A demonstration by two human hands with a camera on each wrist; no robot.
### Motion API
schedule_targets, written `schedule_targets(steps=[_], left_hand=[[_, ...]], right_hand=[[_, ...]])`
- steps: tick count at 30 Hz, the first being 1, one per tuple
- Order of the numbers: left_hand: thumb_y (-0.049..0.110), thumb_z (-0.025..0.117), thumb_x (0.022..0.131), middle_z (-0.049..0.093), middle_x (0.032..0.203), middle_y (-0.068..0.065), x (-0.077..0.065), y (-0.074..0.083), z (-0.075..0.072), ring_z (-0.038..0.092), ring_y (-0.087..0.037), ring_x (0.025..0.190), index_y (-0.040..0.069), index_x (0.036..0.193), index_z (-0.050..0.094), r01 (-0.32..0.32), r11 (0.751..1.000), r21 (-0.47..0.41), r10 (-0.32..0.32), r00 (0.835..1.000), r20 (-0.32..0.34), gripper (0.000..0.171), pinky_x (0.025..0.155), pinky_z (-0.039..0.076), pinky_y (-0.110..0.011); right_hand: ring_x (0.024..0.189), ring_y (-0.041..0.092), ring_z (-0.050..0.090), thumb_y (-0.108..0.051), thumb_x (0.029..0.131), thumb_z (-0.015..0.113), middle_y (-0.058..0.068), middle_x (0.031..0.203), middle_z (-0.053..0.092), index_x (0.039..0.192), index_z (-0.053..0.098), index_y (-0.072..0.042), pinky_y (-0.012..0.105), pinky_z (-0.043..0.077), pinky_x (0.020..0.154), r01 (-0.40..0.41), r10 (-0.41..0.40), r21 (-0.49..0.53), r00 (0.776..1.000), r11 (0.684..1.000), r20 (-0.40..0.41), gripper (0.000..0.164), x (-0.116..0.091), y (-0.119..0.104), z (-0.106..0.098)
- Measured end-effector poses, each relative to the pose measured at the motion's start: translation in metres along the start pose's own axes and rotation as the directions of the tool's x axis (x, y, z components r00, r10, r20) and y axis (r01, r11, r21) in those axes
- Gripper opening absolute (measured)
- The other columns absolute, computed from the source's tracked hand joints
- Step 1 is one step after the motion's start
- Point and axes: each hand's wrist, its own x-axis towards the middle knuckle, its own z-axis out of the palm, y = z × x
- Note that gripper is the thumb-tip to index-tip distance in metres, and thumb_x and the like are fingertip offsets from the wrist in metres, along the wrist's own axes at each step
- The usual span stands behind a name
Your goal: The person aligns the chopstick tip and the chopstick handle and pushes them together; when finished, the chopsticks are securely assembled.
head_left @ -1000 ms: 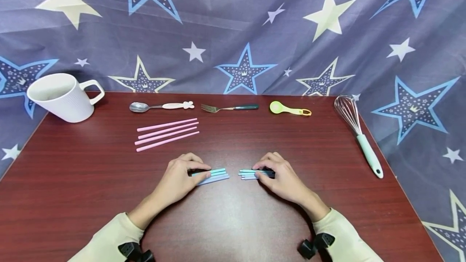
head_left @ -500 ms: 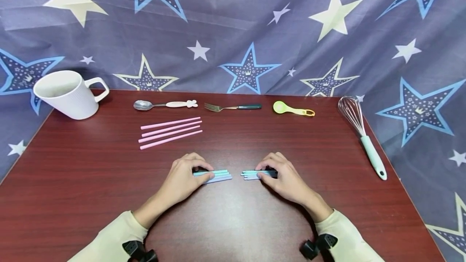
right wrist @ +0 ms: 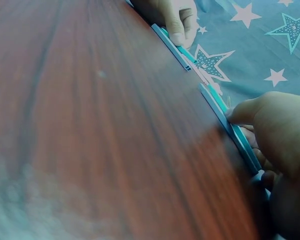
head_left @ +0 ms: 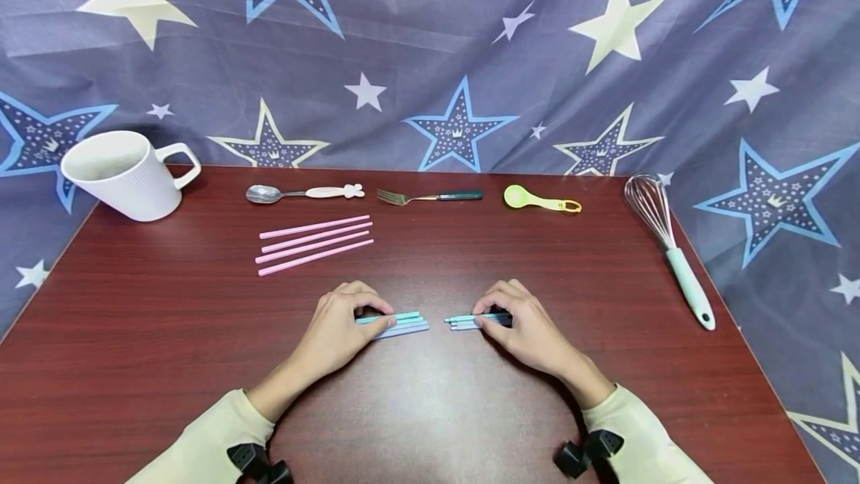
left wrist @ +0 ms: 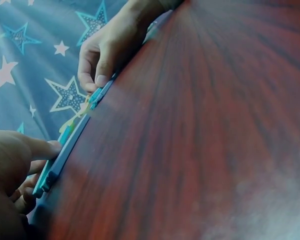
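- We see the left hand (head_left: 341, 323) pinching the left sticks (head_left: 411, 322), teal and blue, thumb on the near side and curled fingers on the far side; little gap is left beyond what the sticks fill.
- We see the right hand (head_left: 516, 323) gripping the right sticks (head_left: 462, 321), also teal and blue, in the same way, thumb and bent fingers drawn in around them.
- The two bundles lie end towards end, low over the middle of the table (head_left: 430, 402), near each other but apart; we cannot tell whether they rest fully on the wood.
- Over the last second we find hardly any change: the whole head view has shifted slightly, hands and sideline things together, while the space between the bundles looks the same.
- We take that as a small head movement, and judge the work to be at a steady hold, both bundles kept in place.
- The four pink sticks (head_left: 316, 246) lie side by side beyond the left hand, unmoved and untouched.
- Along the far edge we have the mug (head_left: 137, 187), spoon (head_left: 329, 192), fork (head_left: 430, 198) and scoop (head_left: 516, 196), with the whisk (head_left: 677, 260) by the right edge.
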Motion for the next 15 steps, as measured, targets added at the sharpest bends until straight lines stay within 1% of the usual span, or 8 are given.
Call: schedule_targets(steps=[4, 9, 11, 15], left_hand=[[0.023, 0.086, 0.083, 0.072, 0.092, 0.010, 0.000, -0.001, -0.001, 0.063, -0.011, 0.093, 0.022, 0.090, 0.081, -0.029, 1.000, 0.000, 0.029, 0.999, -0.026, 0.009, 0.084, 0.044, -0.035], [0.022, 0.086, 0.084, 0.074, 0.094, 0.010, 0.002, 0.001, -0.006, 0.064, -0.011, 0.093, 0.022, 0.090, 0.080, -0.100, 0.995, -0.007, 0.099, 0.992, -0.082, 0.009, 0.081, 0.048, -0.032], [0.021, 0.085, 0.085, 0.074, 0.092, 0.011, 0.003, 0.002, -0.010, 0.065, -0.009, 0.091, 0.024, 0.091, 0.079, -0.123, 0.992, 0.008, 0.123, 0.987, -0.104, 0.009, 0.080, 0.049, -0.031], [0.020, 0.083, 0.088, 0.074, 0.089, 0.013, 0.007, 0.010, -0.019, 0.064, -0.004, 0.080, 0.025, 0.093, 0.077, -0.136, 0.990, 0.023, 0.138, 0.982, -0.133, 0.010, 0.073, 0.051, -0.029]], right_hand=[[0.088, 0.010, 0.056, -0.009, 0.087, 0.081, -0.008, 0.092, 0.069, 0.094, 0.074, -0.016, 0.027, 0.047, 0.076, 0.000, 0.000, 0.016, 1.000, 1.000, -0.012, 0.012, 0.000, 0.000, 0.000], [0.089, 0.010, 0.060, -0.004, 0.087, 0.080, -0.008, 0.092, 0.069, 0.093, 0.073, -0.015, 0.027, 0.049, 0.079, -0.006, 0.010, 0.053, 0.998, 0.999, -0.064, 0.014, 0.002, -0.001, -0.004], [0.089, 0.009, 0.061, -0.003, 0.088, 0.078, -0.008, 0.092, 0.069, 0.093, 0.073, -0.015, 0.027, 0.049, 0.080, -0.007, 0.012, 0.065, 0.997, 0.998, -0.082, 0.014, 0.006, -0.003, -0.007], [0.088, 0.007, 0.062, -0.009, 0.093, 0.076, -0.006, 0.093, 0.069, 0.095, 0.074, -0.011, 0.026, 0.050, 0.080, 0.008, 0.002, 0.091, 0.994, 0.996, -0.106, 0.004, 0.016, -0.012, -0.014]])
